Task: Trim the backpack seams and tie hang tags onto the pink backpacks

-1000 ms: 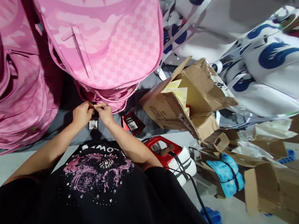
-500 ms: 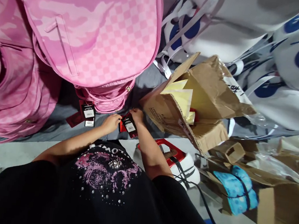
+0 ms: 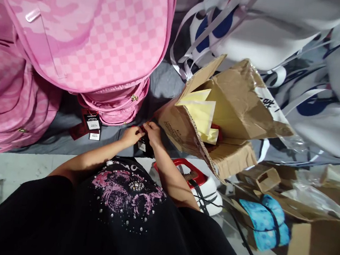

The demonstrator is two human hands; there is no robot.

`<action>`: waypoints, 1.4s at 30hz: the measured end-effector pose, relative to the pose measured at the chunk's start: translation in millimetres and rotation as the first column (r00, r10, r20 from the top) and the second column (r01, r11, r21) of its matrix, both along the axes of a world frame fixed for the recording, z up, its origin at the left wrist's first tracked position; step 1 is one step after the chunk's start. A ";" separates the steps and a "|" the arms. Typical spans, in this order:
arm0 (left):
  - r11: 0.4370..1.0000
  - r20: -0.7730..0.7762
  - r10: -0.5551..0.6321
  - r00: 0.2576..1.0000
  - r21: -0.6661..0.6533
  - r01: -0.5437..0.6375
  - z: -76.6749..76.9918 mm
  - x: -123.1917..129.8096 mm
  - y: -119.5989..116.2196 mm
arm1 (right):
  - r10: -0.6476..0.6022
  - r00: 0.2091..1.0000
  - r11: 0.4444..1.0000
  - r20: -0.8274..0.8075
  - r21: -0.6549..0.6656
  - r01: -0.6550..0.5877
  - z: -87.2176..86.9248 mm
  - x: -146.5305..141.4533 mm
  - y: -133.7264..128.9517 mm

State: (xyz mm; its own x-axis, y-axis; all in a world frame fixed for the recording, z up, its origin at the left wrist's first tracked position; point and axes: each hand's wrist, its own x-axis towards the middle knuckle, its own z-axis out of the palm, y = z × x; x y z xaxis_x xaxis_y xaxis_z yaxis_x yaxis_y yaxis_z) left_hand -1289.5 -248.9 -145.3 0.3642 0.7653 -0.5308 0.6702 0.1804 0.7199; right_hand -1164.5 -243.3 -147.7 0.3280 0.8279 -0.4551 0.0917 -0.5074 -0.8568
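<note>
My left hand (image 3: 132, 136) is closed in a pinch at the upper end of a black hang tag (image 3: 142, 145) with a white label. Right beside it, my right hand (image 3: 153, 133) pinches the same tag's top, its fingertips nearly touching the left ones. Any cord between the fingers is too small to make out. Another bunch of hang tags (image 3: 94, 125), black and dark red with white barcode labels, lies to the left on the grey surface. Just beyond it stands a pink checkered backpack (image 3: 129, 27), with folded pink bag parts (image 3: 113, 104) under its front.
An open cardboard box (image 3: 173, 126) holding yellow envelopes (image 3: 201, 112) stands right of my hands. More pink bags (image 3: 12, 100) lie at left; white and blue bags (image 3: 245, 45) fill the back right. Below right are a red-and-white case (image 3: 208, 194), a blue bundle (image 3: 265, 222) and cardboard.
My hands have come closer together over the tag, and its red part is now mostly hidden. The view has shifted slightly, so the pink backpack appears further left.
</note>
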 end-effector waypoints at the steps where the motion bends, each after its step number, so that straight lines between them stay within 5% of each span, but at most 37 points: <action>1: 1.000 -0.006 0.002 1.000 -0.020 -0.002 -0.4 2.6 0.8 | 0.003 1.000 1.000 -0.001 0.012 -0.003 0.5 -0.8 0.9; 5: 0.997 -0.056 -0.046 0.997 -0.065 0.042 6.7 -0.6 3.5 | -0.007 1.000 0.999 0.011 0.040 0.006 0.0 0.7 2.5; 11: 0.986 -0.241 -0.166 0.956 -0.065 0.155 37.0 -43.6 7.8 | -0.153 0.987 0.988 0.057 0.038 0.151 -11.5 1.9 -1.2; 18: 0.986 -0.233 -0.123 0.965 0.079 0.145 49.1 -69.4 3.8 | -0.191 0.980 0.980 0.049 0.067 0.188 -13.8 -22.1 3.2; 24: 0.984 -0.084 -0.127 0.988 0.114 0.136 42.4 -74.7 0.4 | -0.137 0.989 0.978 0.059 0.168 0.125 8.7 -30.1 1.2; 30: 0.956 -0.034 -0.026 0.999 0.291 0.035 38.9 -77.1 -4.3 | -0.073 0.993 0.962 0.091 0.268 0.046 37.5 -44.4 -6.2; 37: 0.786 0.148 0.009 0.989 0.610 -0.099 50.3 -80.0 -12.2 | -0.010 0.964 0.913 0.266 0.396 -0.100 92.9 -58.2 -23.3; 42: 0.674 0.220 0.015 0.975 0.718 -0.173 60.1 -76.9 -7.9 | -0.021 0.893 0.851 0.450 0.477 -0.220 116.0 -65.9 -28.2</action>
State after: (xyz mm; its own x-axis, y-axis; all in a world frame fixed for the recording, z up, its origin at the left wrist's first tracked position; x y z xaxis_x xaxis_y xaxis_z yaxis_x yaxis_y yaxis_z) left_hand -1366.4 -256.8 -85.2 0.2959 0.9133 0.2798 0.5236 -0.4001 0.7522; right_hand -1230.4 -271.5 -31.7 0.2894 0.9363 0.1990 0.5301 0.0164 -0.8478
